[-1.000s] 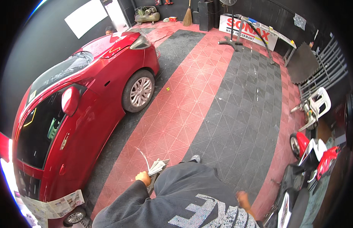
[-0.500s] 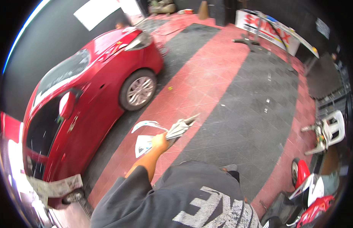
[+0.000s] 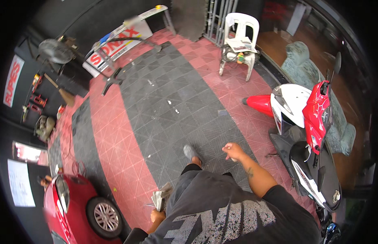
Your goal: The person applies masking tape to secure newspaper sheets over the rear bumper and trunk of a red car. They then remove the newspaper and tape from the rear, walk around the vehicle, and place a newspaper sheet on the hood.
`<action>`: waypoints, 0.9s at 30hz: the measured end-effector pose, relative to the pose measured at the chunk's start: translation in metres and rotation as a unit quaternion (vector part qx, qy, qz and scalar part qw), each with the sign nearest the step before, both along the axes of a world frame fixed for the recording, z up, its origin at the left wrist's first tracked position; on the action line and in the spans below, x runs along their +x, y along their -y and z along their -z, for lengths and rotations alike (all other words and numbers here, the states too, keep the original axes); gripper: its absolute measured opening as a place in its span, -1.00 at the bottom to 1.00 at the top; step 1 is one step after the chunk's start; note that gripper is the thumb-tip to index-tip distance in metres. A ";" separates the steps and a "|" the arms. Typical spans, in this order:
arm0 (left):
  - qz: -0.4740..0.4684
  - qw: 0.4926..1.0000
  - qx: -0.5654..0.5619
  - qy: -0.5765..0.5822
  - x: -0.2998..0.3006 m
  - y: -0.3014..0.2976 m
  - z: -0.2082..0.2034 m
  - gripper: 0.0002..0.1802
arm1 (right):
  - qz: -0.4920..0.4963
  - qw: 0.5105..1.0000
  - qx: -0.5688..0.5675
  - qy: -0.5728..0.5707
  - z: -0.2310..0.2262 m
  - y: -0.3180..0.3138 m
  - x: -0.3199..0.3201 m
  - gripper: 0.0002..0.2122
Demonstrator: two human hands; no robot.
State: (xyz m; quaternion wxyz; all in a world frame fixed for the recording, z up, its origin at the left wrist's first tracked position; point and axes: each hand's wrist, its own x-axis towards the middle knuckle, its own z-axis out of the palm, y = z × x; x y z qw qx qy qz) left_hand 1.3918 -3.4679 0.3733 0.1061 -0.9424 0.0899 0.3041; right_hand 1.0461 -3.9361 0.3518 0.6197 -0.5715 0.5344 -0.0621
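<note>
Downward, past the dark shirt (image 3: pixel 221 215) with its pale glittering print, a person's left hand (image 3: pixel 157 215) grips a bundle of papers (image 3: pixel 158 199), the loose ends fanning out above the fist at the person's left side, over the red strip of the floor (image 3: pixel 168 130). The right hand (image 3: pixel 233 152), held out in front of the body above dark tiles, is closed with fingers curled inward; whether anything small sits inside it cannot be made out. Between the two hands, a foot in a grey shoe (image 3: pixel 189 152) rests on the dark tiles.

At lower left stands a red car (image 3: pixel 81 193), its front wheel (image 3: pixel 105 217) facing the person, while a small yellow scrap (image 3: pixel 115 189) lies on the red strip nearby. To the right, a red, white and black scooter (image 3: pixel 296 101) is parked near a greenish couch (image 3: pixel 337 118).

Farther off, a white plastic chair (image 3: pixel 242 18) carries a newspaper (image 3: pixel 240 44) on its seat. Toward the back wall, a narrow worktop (image 3: pixel 153 11) stands by a white banner (image 3: pixel 143 31) with red lettering. Left of it are a fan (image 3: pixel 55 51), a broom (image 3: pixel 66 97) leaning by the wall, and a compressor (image 3: pixel 45 127).
</note>
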 end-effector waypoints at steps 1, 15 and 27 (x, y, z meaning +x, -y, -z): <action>0.016 1.000 0.013 -0.006 0.007 0.026 0.003 -0.40 | -0.002 1.000 0.017 0.006 0.008 0.008 -0.004 -0.76; 0.338 0.938 -0.078 -0.007 0.186 0.554 0.019 -0.49 | 0.144 0.953 0.068 -0.257 0.070 0.141 -0.157 -0.69; 0.681 0.614 -0.398 0.034 0.034 1.144 -0.204 -0.65 | 0.176 0.967 -0.076 -0.167 0.102 0.415 -0.086 -0.74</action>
